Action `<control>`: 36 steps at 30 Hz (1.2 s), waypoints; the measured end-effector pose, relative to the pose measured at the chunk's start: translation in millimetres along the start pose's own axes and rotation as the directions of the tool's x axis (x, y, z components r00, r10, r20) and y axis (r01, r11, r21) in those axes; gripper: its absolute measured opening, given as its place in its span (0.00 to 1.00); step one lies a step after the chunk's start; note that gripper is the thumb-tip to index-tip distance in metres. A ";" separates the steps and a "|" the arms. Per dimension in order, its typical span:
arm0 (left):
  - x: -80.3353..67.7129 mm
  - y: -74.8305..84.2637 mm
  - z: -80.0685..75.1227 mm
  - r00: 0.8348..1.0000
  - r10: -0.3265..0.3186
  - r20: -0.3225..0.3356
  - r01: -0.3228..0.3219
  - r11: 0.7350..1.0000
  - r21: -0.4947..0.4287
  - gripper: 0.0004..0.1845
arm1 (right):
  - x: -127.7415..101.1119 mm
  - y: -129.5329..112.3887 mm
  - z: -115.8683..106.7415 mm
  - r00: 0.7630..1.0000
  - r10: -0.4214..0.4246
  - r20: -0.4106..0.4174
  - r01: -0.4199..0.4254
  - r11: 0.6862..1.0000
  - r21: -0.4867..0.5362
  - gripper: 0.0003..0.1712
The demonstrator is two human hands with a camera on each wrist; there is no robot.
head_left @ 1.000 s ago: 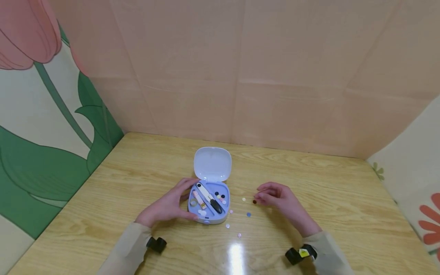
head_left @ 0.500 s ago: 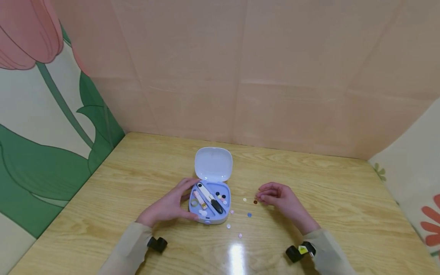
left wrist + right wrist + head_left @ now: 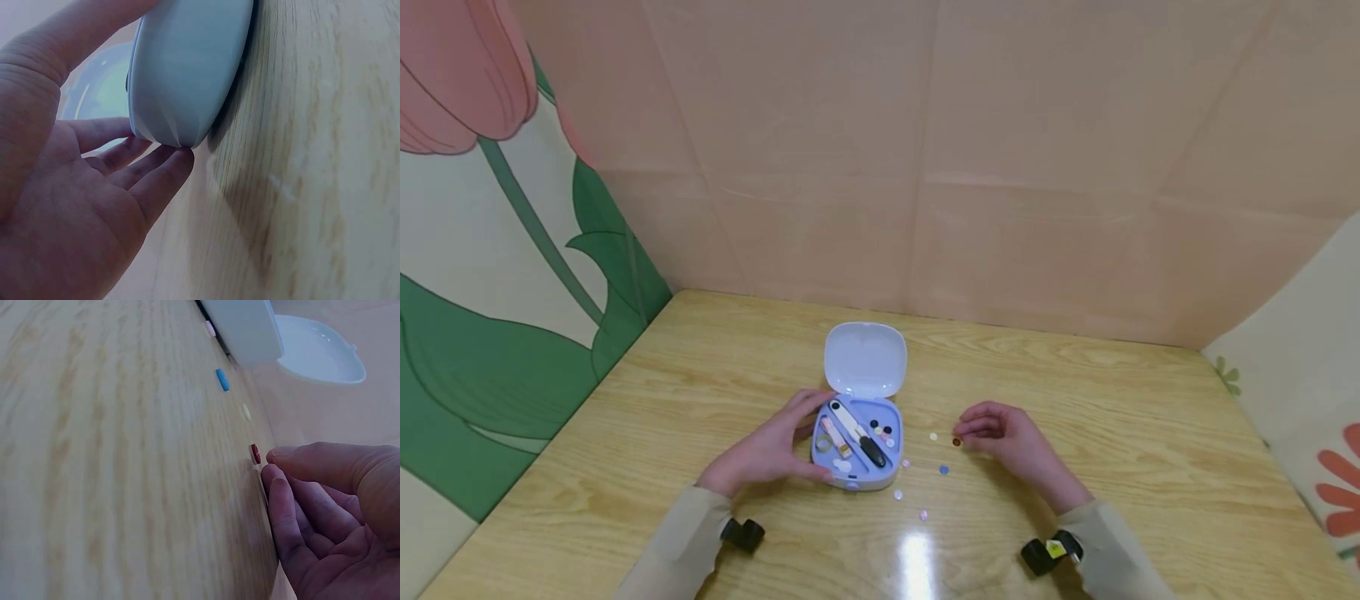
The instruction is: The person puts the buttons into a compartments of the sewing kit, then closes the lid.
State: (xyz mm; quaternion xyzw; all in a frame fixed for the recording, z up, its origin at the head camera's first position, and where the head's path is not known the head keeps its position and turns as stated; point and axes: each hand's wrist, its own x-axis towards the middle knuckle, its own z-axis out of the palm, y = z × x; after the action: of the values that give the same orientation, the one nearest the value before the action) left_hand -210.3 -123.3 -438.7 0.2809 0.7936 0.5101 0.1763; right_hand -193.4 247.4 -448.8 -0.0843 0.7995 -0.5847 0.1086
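We see the left hand [image 3: 767, 454] cupped around the open pale-blue plastic case [image 3: 855, 442] on the wooden tabletop [image 3: 1112, 417]. The right hand [image 3: 1011, 442], fingers curled and holding nothing, touches the small dark-red round button [image 3: 957, 442] right of the case.
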 end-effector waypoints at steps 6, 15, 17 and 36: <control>-0.3 -0.2 -0.1 1.000 0.001 0.003 -0.001 1.000 -0.004 0.56 | -1.2 1.0 2.0 0.998 -0.053 0.024 0.053 0.999 -0.001 0.15; -1.1 -3.3 0.0 1.000 0.026 0.003 -0.026 1.000 -0.007 0.56 | 1.4 4.1 5.8 0.998 -0.070 -0.005 0.069 0.996 -0.064 0.13; -1.1 -3.5 0.1 1.000 0.030 0.003 -0.030 1.000 -0.008 0.56 | 0.7 2.3 6.6 0.997 -0.082 -0.008 0.081 0.993 -0.087 0.13; -1.4 0.0 0.4 0.999 0.035 0.004 -0.035 0.999 -0.025 0.55 | 0.5 -6.2 10.9 0.996 -0.075 -0.051 0.063 0.978 -0.201 0.12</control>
State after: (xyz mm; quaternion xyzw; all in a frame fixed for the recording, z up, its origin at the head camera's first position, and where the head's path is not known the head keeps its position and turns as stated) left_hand -209.0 -123.9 -438.9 0.2938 0.7819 0.5221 0.1727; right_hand -190.9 235.4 -446.2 -0.1055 0.8533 -0.5076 0.0559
